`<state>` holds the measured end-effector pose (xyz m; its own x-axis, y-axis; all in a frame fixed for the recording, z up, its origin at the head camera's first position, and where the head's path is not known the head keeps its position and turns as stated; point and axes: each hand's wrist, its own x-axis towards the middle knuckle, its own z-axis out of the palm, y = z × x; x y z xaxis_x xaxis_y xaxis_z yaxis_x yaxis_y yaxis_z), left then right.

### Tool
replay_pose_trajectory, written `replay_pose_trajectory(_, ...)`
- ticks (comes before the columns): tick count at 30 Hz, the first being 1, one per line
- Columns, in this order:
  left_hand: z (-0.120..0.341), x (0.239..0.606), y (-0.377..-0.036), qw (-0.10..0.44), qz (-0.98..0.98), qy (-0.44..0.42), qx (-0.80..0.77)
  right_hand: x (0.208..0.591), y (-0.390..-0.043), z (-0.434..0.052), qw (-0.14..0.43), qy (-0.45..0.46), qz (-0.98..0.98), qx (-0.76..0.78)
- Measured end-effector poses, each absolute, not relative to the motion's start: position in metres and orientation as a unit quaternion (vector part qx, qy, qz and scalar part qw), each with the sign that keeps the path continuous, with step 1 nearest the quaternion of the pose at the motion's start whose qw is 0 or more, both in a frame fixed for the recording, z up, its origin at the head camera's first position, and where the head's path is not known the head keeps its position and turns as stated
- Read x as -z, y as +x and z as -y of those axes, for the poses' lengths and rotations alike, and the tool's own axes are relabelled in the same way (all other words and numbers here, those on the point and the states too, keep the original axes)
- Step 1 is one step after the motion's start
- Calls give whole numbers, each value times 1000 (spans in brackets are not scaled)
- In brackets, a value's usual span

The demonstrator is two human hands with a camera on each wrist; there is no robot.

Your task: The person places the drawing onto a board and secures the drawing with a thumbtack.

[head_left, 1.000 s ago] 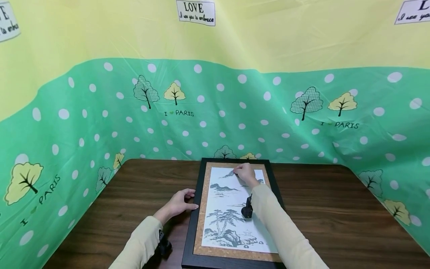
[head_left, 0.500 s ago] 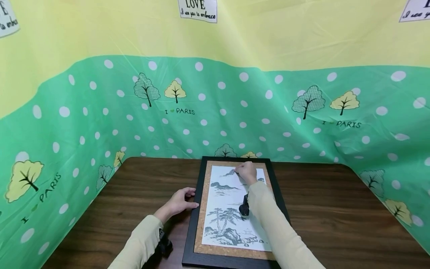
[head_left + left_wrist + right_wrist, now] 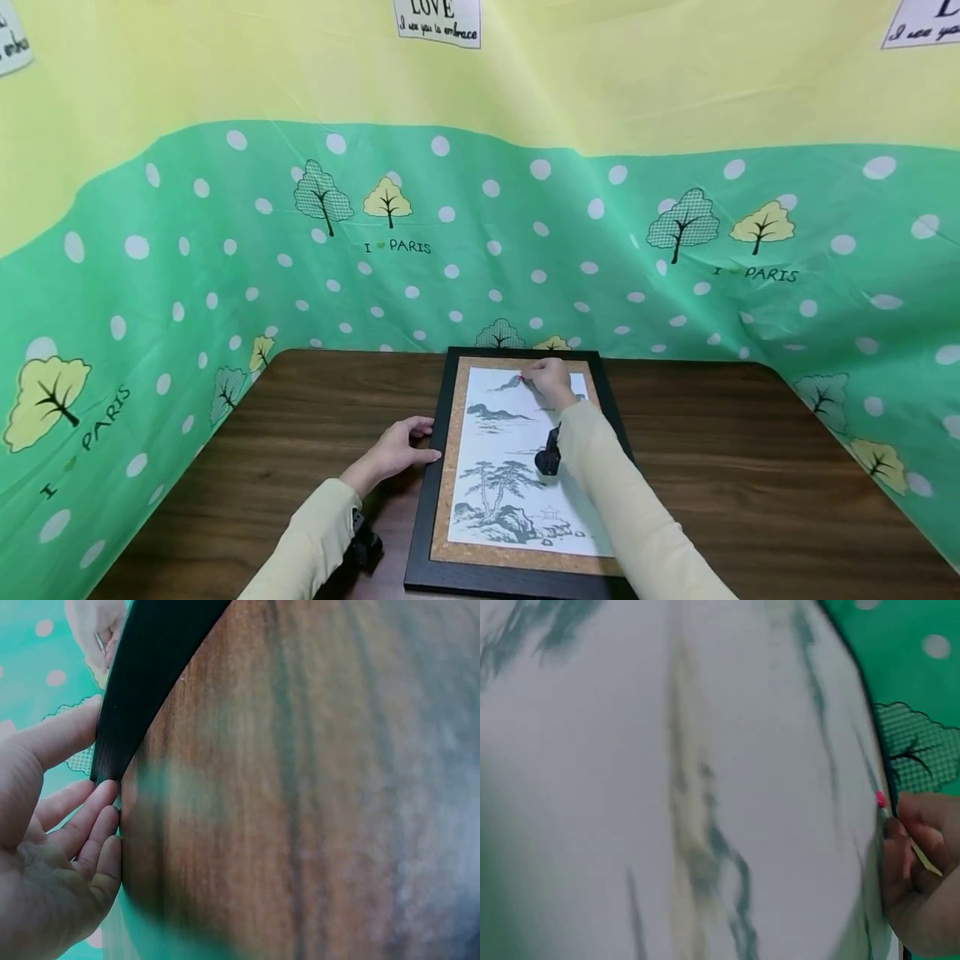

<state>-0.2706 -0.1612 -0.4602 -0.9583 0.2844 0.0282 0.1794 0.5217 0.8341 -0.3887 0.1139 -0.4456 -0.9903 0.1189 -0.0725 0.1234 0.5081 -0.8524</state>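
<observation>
A sheet of paper point(image 3: 491, 437) printed with a grey landscape of mountains, trees and rocks lies on a cork board point(image 3: 480, 553) inside a black frame point(image 3: 424, 500). My right hand point(image 3: 551, 383) is at the sheet's top, fingertips bent round a small pink-red push pin point(image 3: 880, 799); only its bright end shows, and the tip is hidden. My left hand point(image 3: 396, 450) touches the frame's left edge with thumb and fingertips. In the left wrist view, its thumb rests on the frame bar point(image 3: 154, 667) and the other fingers are beside it, loosely bent.
The frame lies on a dark wood table point(image 3: 720, 475), its top close to the table's far edge. Behind hangs a green and yellow cloth point(image 3: 480, 225) with trees and dots. A small black device point(image 3: 549, 454) on the right wrist hangs over the paper.
The bright end of the push pin now shows at my right fingertips, where it was hidden before. Both hands stay in nearly the same place; the view shifts slightly.
</observation>
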Motion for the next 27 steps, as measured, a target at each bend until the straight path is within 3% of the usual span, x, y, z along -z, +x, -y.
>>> replay_pose_trajectory(4, 163, 461, -271, 49, -877, 131, -460, 437, -387, -124, 41, 55, -841, 537)
replay_pose_trajectory(15, 161, 461, -271, 52, -873, 126, -468, 407, -356, -168, 18, -21, -857, 515)
replay_pose_trajectory(27, 162, 462, -270, 55, -877, 122, -461, 410, -326, -219, -74, -116, -900, 414)
